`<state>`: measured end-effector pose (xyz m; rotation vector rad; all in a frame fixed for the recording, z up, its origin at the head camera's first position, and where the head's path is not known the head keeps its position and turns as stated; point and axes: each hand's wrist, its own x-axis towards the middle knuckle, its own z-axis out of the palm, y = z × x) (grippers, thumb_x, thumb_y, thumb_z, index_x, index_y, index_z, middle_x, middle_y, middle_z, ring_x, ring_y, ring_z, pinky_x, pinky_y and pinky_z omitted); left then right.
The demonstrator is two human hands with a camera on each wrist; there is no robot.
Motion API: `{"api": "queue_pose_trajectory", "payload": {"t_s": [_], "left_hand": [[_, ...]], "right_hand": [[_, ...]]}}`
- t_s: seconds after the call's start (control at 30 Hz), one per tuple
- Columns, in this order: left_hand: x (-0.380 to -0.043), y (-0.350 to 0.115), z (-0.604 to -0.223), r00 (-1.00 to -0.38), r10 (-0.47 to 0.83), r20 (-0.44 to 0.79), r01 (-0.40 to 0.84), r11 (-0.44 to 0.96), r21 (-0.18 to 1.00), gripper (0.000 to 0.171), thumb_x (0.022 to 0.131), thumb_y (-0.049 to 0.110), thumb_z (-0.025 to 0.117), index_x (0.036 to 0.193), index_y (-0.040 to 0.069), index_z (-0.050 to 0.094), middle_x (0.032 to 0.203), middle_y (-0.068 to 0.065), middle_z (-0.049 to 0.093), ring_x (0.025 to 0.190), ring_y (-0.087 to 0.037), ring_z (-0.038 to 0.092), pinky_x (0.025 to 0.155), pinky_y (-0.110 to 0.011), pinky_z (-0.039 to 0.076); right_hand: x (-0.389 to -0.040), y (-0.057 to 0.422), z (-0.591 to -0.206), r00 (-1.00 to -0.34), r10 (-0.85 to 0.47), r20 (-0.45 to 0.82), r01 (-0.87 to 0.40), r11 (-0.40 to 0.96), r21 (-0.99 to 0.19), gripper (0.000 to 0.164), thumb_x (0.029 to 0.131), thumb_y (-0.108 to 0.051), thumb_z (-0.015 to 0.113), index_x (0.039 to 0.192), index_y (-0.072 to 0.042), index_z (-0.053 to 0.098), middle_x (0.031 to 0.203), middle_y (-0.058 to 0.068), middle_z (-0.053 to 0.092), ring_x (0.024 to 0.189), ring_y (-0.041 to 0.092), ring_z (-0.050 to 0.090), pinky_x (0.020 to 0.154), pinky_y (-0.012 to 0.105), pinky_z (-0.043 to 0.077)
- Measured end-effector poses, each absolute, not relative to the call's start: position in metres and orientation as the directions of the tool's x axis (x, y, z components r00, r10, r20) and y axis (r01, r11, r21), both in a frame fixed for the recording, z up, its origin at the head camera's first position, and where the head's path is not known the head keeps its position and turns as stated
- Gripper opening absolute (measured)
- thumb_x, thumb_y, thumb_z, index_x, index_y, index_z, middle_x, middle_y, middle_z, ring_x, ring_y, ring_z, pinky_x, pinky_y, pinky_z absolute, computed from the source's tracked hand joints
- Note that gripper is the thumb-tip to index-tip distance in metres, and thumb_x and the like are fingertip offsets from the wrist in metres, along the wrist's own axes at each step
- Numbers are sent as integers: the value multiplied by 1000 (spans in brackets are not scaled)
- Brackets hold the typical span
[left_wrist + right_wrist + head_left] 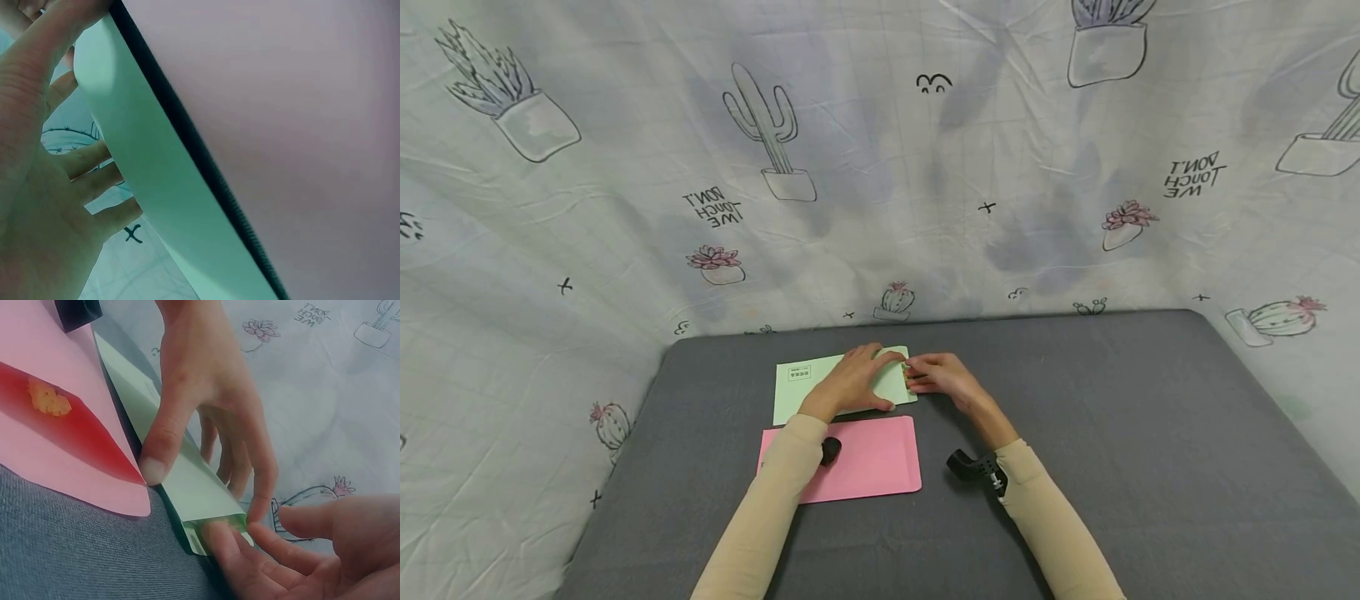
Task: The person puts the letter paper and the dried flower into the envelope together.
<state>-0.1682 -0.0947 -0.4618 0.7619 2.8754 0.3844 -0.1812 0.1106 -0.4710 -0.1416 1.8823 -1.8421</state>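
**Two hands at the open end of a green envelope**

The green envelope (pixel 842 383) lies flat on the grey table (pixel 1150 433), its long axis running left to right across the person's front. All places below are given relative to this envelope. A pink envelope (pixel 868 462) lies parallel to it on the near side, separated from it by a narrow strip of grey surface. Behind the envelope's far edge rises a cloth backdrop (pixel 880 167) printed with cacti.

The left hand (pixel 850 382) rests on top of the envelope, covering its right half, with the fingers spread and nearly straight. In the right wrist view the thumb (pixel 159 447) presses down at the envelope's near edge while the fingertips reach its right end. This hand pins the paper flat and does not curl around it.

The right hand (pixel 943 375) lies just off the envelope's right short end, so the envelope extends away from it toward the left. It is the hand nearer the opening. In the right wrist view one finger (pixel 222 544) touches the mouth (pixel 215 528) of the envelope, where the paper gapes slightly, and the remaining fingers are loosely extended. Whether that finger has entered the opening or only lifts its edge cannot be told.

A black wrist-worn camera (pixel 973 468) shows on the right sleeve, well to the near side of the envelope.
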Motion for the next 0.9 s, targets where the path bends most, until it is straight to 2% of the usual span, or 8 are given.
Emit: {"api": "queue_pose_trajectory", "payload": {"t_s": [0.3,0.67,0.9], "left_hand": [[-170,-93,-459,-856,511,-74,476,836,272,79,77,41,83,144,26,45,146,-17,41,135,-36,39,114,-51,27],[-171,-93,-458,-851,518,-91,479,835,270,79,77,41,83,145,26,45,147,-17,40,137,-35,37,114,-52,26],[-170,-95,-454,-838,528,-136,467,824,320,75,77,35,84,142,26,48,150,-16,37,141,-32,31,117,-55,16]], "right_hand": [[-181,107,-470,-871,-399,-288,262,121,-958,42,103,-15,51,130,17,51,120,30,62,92,20,71,81,29,57],[-180,104,-470,-875,-396,-278,230,166,-959,44,103,-18,51,132,15,50,121,28,63,91,19,71,80,31,57],[-177,121,-462,-872,-417,-257,196,185,-963,43,103,-19,51,132,13,52,120,26,64,101,30,68,85,37,56]]}}
